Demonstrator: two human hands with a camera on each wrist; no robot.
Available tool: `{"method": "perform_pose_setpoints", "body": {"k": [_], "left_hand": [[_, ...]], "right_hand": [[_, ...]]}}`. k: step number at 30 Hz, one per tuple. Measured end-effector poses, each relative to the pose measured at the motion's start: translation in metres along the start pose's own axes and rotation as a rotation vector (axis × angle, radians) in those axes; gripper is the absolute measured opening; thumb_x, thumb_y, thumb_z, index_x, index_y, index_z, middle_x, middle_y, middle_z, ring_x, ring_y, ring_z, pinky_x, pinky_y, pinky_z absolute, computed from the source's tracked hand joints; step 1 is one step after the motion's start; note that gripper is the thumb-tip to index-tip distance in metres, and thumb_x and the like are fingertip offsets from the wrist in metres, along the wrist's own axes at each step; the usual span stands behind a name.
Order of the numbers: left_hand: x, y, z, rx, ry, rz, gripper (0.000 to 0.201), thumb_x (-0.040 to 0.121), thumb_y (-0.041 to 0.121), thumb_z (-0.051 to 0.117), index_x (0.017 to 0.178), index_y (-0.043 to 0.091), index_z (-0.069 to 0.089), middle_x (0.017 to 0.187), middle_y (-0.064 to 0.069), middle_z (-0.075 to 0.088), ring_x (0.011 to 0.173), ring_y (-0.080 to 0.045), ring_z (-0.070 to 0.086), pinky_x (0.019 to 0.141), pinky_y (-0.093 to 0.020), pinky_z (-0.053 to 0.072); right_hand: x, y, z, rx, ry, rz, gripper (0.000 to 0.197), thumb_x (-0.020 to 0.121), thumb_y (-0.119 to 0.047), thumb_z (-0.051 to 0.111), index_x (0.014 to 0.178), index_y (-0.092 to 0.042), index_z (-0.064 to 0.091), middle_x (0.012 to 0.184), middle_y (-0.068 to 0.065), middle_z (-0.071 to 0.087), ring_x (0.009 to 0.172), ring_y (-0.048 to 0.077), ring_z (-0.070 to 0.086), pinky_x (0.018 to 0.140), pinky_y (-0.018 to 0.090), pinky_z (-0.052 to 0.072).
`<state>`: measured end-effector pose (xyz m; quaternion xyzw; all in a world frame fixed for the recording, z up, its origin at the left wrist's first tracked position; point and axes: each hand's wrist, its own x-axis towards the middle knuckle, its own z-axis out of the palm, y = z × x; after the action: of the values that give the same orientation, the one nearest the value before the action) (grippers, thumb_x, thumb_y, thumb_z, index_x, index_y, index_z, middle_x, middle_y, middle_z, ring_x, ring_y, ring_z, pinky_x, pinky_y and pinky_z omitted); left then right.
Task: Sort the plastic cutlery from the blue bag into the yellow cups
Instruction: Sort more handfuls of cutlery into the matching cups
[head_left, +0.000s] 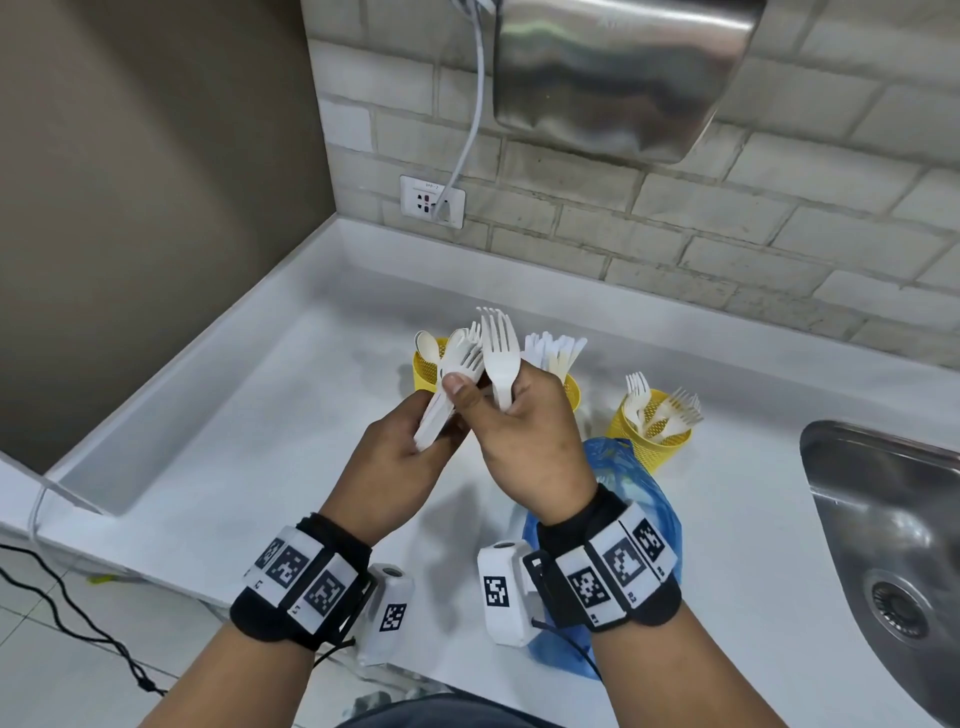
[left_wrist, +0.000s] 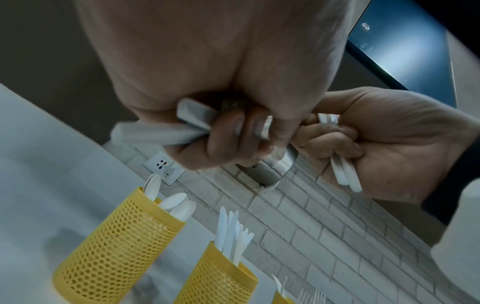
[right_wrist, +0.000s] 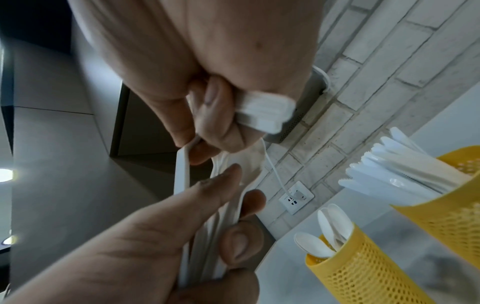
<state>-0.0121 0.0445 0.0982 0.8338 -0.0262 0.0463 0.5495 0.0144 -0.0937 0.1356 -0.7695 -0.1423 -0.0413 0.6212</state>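
here both hands (head_left: 467, 441) grip white cutlery (head_left: 452, 384) — above the counter (head_left: 234, 415).

Pale brick wall (head_left: 727, 218) (socket (head_left: 432, 201) low) behind white counter (head_left: 260, 415)

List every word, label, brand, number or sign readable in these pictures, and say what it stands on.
Wall socket: a small printed line on its top edge, too small to read.
Left wristband: square black-and-white code markers, with tiny characters beside them, unreadable.
Right wristband: the same kind of markers and tiny characters, unreadable.
Yellow cups, blue bag, steel dryer: no text visible.
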Motion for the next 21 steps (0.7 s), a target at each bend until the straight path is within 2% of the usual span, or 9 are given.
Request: {"method": "perform_pose_setpoints", "body": {"k": [3,5,6,8,10,14,17,19,21], "left_hand": [[-0.001,-0.001,0.000,-0.001,0.012,0.007,0.011,0.103,0.035,0.056,0.093,0.036,0.060,0.065,0.022,0.059,0.059,-0.003,0.051,0.056,-0.013,0.039],[-0.001,-0.004,0.001,0.005,0.013,0.010,0.015,0.103,0.039,0.056,0.090,0.032,0.059,0.066,0.014,0.056,0.059,-0.008,0.047,0.056,-0.018,0.039],[-0.001,-0.005,0.001,0.009,0.008,0.011,0.016,0.102,0.040,0.056,0.091,0.029,0.058,0.066,0.009,0.054,0.060,-0.010,0.045,0.057,-0.022,0.039],[-0.003,-0.008,0.001,-0.007,-0.008,0.008,0.017,0.103,0.038,0.056,0.091,0.025,0.058,0.067,0.005,0.050,0.060,-0.013,0.042,0.057,-0.025,0.038],[-0.004,-0.009,0.000,-0.042,-0.034,-0.004,0.015,0.103,0.032,0.056,0.093,0.021,0.058,0.067,0.005,0.049,0.062,-0.014,0.042,0.059,-0.027,0.038],[-0.009,-0.008,-0.002,-0.045,-0.051,-0.004,0.017,0.105,0.034,0.052,0.100,0.020,0.060,0.068,0.008,0.050,0.062,-0.011,0.044,0.058,-0.023,0.039],[-0.013,-0.004,-0.004,-0.048,-0.048,0.010,0.021,0.104,0.041,0.051,0.100,0.023,0.060,0.067,0.009,0.048,0.061,-0.009,0.045,0.058,-0.020,0.039],[-0.014,-0.004,-0.005,-0.064,-0.047,0.012,0.021,0.105,0.040,0.051,0.098,0.022,0.057,0.067,0.010,0.046,0.059,-0.009,0.044,0.058,-0.020,0.038],[-0.016,-0.004,-0.006,-0.084,-0.050,0.013,0.021,0.105,0.039,0.051,0.098,0.020,0.057,0.067,0.009,0.045,0.059,-0.010,0.043,0.059,-0.023,0.037]], "right_hand": [[0.000,-0.001,0.000,0.089,0.058,-0.008,0.014,0.101,-0.023,0.060,0.090,-0.015,0.064,0.062,-0.011,0.065,0.053,0.002,0.057,0.056,0.022,0.043],[0.001,-0.006,-0.002,0.183,0.088,0.022,0.021,0.107,-0.016,0.052,0.087,-0.018,0.057,0.052,-0.018,0.054,0.045,-0.001,0.048,0.053,0.017,0.036],[0.002,-0.009,-0.004,0.243,0.092,0.038,0.023,0.109,-0.014,0.046,0.088,-0.015,0.054,0.051,-0.018,0.051,0.043,-0.001,0.046,0.050,0.016,0.035],[0.005,-0.015,-0.008,0.360,0.122,0.058,0.024,0.111,-0.010,0.039,0.092,-0.002,0.050,0.052,-0.012,0.050,0.043,0.001,0.044,0.044,0.017,0.036],[0.009,-0.019,-0.014,0.457,0.187,0.086,0.022,0.111,-0.010,0.039,0.098,0.001,0.053,0.060,-0.003,0.053,0.046,0.011,0.043,0.045,0.023,0.037],[0.011,-0.025,-0.031,0.708,0.269,0.171,0.020,0.109,-0.010,0.043,0.096,-0.005,0.057,0.075,0.006,0.062,0.057,0.018,0.053,0.053,0.027,0.047],[0.011,-0.028,-0.046,0.909,0.255,0.145,0.022,0.109,-0.014,0.040,0.094,-0.009,0.055,0.081,0.012,0.064,0.068,0.026,0.064,0.064,0.035,0.057],[0.013,-0.028,-0.054,0.932,0.301,0.115,0.022,0.111,-0.019,0.038,0.097,-0.010,0.052,0.077,0.014,0.062,0.066,0.031,0.064,0.065,0.039,0.057],[0.017,-0.026,-0.059,0.891,0.405,0.085,0.021,0.111,-0.023,0.038,0.096,-0.012,0.047,0.064,0.008,0.050,0.053,0.025,0.053,0.056,0.034,0.050]]}}
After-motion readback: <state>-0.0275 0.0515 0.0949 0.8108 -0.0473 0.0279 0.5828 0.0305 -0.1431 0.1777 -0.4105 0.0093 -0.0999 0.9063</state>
